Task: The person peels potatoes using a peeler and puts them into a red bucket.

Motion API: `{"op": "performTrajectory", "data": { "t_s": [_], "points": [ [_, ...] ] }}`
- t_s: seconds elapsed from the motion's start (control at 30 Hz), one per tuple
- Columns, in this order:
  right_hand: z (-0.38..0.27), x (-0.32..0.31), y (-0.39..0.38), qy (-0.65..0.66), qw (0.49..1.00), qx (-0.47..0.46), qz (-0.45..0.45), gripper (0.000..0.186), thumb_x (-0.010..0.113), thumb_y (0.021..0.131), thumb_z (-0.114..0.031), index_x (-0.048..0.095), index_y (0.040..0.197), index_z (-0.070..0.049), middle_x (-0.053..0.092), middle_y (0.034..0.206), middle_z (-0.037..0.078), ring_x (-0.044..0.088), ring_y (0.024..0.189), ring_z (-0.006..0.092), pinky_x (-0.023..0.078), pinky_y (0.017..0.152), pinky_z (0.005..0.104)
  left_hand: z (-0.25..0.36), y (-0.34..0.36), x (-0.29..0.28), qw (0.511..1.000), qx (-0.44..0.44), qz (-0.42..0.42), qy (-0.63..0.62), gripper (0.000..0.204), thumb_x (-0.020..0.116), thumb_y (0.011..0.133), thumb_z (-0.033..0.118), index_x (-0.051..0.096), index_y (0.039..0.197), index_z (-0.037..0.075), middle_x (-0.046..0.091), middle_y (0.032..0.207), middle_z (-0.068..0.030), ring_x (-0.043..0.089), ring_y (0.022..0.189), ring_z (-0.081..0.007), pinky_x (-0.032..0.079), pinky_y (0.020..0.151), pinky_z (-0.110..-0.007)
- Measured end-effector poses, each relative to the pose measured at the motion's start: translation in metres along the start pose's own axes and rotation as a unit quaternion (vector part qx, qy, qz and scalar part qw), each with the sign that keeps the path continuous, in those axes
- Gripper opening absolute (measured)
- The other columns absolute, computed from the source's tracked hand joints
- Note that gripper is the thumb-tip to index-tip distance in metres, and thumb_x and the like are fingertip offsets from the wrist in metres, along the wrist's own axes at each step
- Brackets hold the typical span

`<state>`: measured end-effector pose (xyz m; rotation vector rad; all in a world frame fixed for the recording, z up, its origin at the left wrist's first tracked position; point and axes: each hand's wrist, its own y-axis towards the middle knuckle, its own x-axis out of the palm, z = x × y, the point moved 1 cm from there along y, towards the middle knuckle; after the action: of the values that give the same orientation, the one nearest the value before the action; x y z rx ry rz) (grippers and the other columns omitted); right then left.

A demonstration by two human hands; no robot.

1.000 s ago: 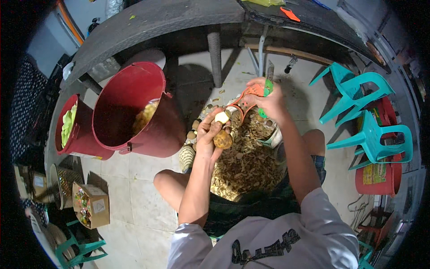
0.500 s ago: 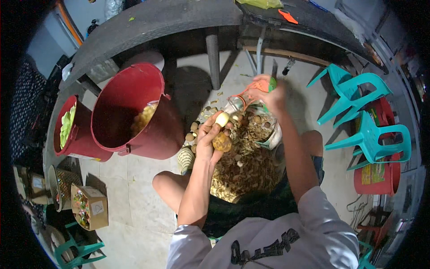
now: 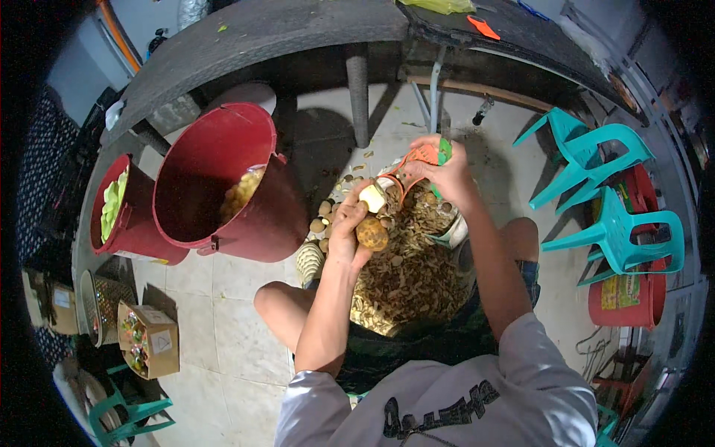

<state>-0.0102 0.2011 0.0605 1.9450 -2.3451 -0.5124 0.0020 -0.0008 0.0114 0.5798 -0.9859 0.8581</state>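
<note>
My left hand [image 3: 345,228] is closed around a pale peeled potato [image 3: 372,198] at its fingertips and a brown, spotted unpeeled potato [image 3: 373,234] at the palm. Just beyond, on the right, my right hand [image 3: 445,168] grips an orange peeler [image 3: 414,160] with an open, looped head that points toward the pale potato. Something green [image 3: 445,152] with a narrow dark blade sticking up also shows at that hand; how it is held is partly hidden. Under both hands lies a heap of brown peelings [image 3: 417,276]. Several small unpeeled potatoes [image 3: 320,223] rest left of the heap.
A big red bucket [image 3: 223,179] with pale pieces inside leans at the left, beside a smaller red bucket [image 3: 115,212] holding light green things. Turquoise plastic chairs [image 3: 618,223] stand right. A dark table [image 3: 275,37] spans the back; a cardboard box [image 3: 160,346] sits lower left.
The right hand and orange peeler have shifted slightly down and left. The pale potato has turned in the left hand and now shows a flat, pale yellow face.
</note>
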Motion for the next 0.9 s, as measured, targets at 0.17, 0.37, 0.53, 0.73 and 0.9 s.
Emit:
{"op": "performTrajectory", "data": {
  "t_s": [0.17, 0.37, 0.53, 0.73, 0.9],
  "points": [
    [-0.020, -0.003, -0.001, -0.018, 1.000, 0.004, 0.025, 0.034, 0.081, 0.071, -0.012, 0.063, 0.097, -0.002, 0.067, 0.089, 0.006, 0.063, 0.082, 0.0118, 0.050, 0.075, 0.0260, 0.004, -0.001, -0.006, 0.999, 0.039, 0.002, 0.016, 0.040, 0.070, 0.078, 0.004, 0.055, 0.114, 0.005, 0.061, 0.102, -0.0107, 0.062, 0.086, -0.0221, 0.052, 0.068, -0.028],
    [-0.014, 0.003, 0.000, -0.007, 0.999, -0.011, -0.040, 0.035, 0.082, 0.070, -0.014, 0.063, 0.097, -0.002, 0.067, 0.089, 0.005, 0.062, 0.086, 0.0128, 0.050, 0.078, 0.0272, 0.003, -0.002, -0.003, 0.997, 0.057, -0.006, 0.060, 0.033, 0.070, 0.077, 0.002, 0.057, 0.107, 0.006, 0.062, 0.102, -0.0124, 0.063, 0.085, -0.0234, 0.052, 0.068, -0.027],
    [-0.003, -0.003, 0.009, -0.086, 0.989, -0.115, -0.028, 0.037, 0.081, 0.071, -0.013, 0.062, 0.100, -0.002, 0.067, 0.088, 0.005, 0.063, 0.082, 0.0137, 0.051, 0.075, 0.0279, 0.002, -0.001, -0.007, 0.997, 0.056, -0.020, 0.050, 0.036, 0.073, 0.075, 0.005, 0.057, 0.107, 0.005, 0.062, 0.101, -0.0120, 0.063, 0.085, -0.0226, 0.052, 0.068, -0.028],
    [-0.020, 0.005, -0.002, -0.114, 0.978, -0.175, -0.003, 0.035, 0.081, 0.070, -0.008, 0.061, 0.098, 0.000, 0.066, 0.087, 0.007, 0.064, 0.081, 0.0140, 0.052, 0.073, 0.0283, 0.000, -0.004, -0.009, 0.999, 0.036, 0.001, 0.029, 0.051, 0.078, 0.073, 0.018, 0.051, 0.114, 0.003, 0.060, 0.101, -0.0092, 0.060, 0.084, -0.0186, 0.051, 0.068, -0.028],
    [0.014, -0.011, 0.015, 0.045, 0.998, -0.025, 0.047, 0.035, 0.078, 0.070, -0.003, 0.060, 0.099, 0.002, 0.068, 0.091, 0.009, 0.066, 0.079, 0.0169, 0.055, 0.068, 0.0315, -0.003, -0.001, -0.010, 0.998, 0.040, -0.013, -0.049, 0.042, 0.074, 0.079, 0.018, 0.052, 0.113, 0.004, 0.060, 0.101, -0.0114, 0.059, 0.081, -0.0188, 0.051, 0.068, -0.030]
  ]
}}
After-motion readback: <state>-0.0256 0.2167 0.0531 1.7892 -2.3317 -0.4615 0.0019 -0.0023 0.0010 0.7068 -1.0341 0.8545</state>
